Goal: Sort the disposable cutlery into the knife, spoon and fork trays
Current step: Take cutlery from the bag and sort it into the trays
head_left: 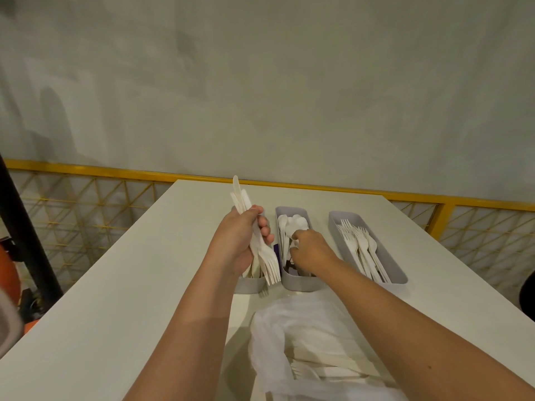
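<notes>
Sorting is partway done, with a mixed handful still to split

The left hand (pixel 236 241) grasps a bundle of forks and knives (pixel 267 266) over the left tray (pixel 249 285). The right hand (pixel 314 250) reaches into the middle tray (pixel 298 285), and its fingers (pixel 295 235) seem to pinch a spoon (pixel 296 243). The right tray (pixel 401 277) already holds forks (pixel 359 244). More cutlery waits in the plastic bag (pixel 289 328) by the near edge, so I judge much is left. Bare worktop (pixel 144 285) lies open to the left and beyond the trays.
</notes>
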Available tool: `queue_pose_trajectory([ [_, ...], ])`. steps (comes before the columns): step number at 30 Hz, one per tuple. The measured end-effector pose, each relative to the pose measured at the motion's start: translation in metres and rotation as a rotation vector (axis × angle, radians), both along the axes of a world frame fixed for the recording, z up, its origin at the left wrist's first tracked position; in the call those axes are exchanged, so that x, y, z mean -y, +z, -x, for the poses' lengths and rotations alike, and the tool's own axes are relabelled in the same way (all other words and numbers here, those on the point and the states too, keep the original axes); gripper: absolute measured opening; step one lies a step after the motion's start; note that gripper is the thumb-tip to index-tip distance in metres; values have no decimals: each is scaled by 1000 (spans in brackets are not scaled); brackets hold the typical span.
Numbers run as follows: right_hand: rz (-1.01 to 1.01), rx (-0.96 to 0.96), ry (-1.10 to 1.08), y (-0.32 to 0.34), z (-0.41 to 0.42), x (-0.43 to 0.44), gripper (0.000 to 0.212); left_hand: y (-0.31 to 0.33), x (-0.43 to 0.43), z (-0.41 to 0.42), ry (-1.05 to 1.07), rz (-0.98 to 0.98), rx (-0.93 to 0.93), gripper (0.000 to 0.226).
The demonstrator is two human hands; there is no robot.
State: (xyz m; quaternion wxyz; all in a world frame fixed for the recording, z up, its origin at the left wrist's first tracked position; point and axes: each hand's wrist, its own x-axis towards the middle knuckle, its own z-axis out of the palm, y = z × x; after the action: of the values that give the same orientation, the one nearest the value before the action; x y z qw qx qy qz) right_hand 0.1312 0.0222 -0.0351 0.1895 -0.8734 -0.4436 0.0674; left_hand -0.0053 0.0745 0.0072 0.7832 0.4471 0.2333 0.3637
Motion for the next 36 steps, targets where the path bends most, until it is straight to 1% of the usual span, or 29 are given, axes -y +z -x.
queue_pose_trajectory([
  [1, -45, -50, 10, 5, 1, 2, 38, 0, 0, 0, 2, -6, 8, 8],
  [3, -146, -167, 64, 19, 7, 10, 28, -1, 0, 0, 7, -12, 29, 13],
  [4, -193, -271, 103, 26, 12, 15, 24, -1, 0, -1, 7, -12, 43, 15],
  [7, -245, -704, 250, 43, 27, 34, 25, 0, -2, -1, 14, 29, 122, 19],
  [8, -235, -782, 305, 45, 29, 40, 25, 0, -3, -1, 30, 38, 147, 19],
  [12, -189, -924, 464, 45, 37, 53, 19, 1, -3, -1, 86, 30, 232, 16],
  [15, -213, -918, 454, 45, 39, 54, 26, 2, -1, -1, 65, 29, 269, 14],
  [17, -238, -840, 429, 45, 40, 55, 31, 1, 0, -2, 75, 33, 260, 15],
  [18, -265, -752, 426, 44, 42, 55, 34, 0, 0, -2, 87, 30, 248, 17],
  [20, -355, -480, 456, 41, 44, 54, 35, -1, 0, -3, 103, 35, 244, 22],
  [22, -418, -224, 483, 35, 46, 50, 22, -1, 0, -3, 105, 56, 264, 23],
  [24, -453, -139, 457, 32, 49, 49, 9, -1, 0, -4, 129, 57, 291, 22],
  [26, -506, -162, 408, 33, 49, 49, 12, 0, 1, -4, 134, 59, 334, 20],
  [27, -525, -231, 376, 35, 50, 50, 14, 1, 2, -5, 130, 69, 360, 20],
  [30, -546, -591, 297, 36, 49, 49, 13, 4, 1, -6, 126, 116, 423, 20],
  [31, -549, -662, 289, 36, 48, 49, 9, 4, 1, -7, 126, 121, 431, 21],
  [33, -570, -743, 287, 34, 47, 48, 5, 4, 2, -7, 119, 117, 432, 21],
  [36, -565, -791, 289, 33, 42, 48, 11, 3, 2, -5, 110, 113, 454, 22],
])
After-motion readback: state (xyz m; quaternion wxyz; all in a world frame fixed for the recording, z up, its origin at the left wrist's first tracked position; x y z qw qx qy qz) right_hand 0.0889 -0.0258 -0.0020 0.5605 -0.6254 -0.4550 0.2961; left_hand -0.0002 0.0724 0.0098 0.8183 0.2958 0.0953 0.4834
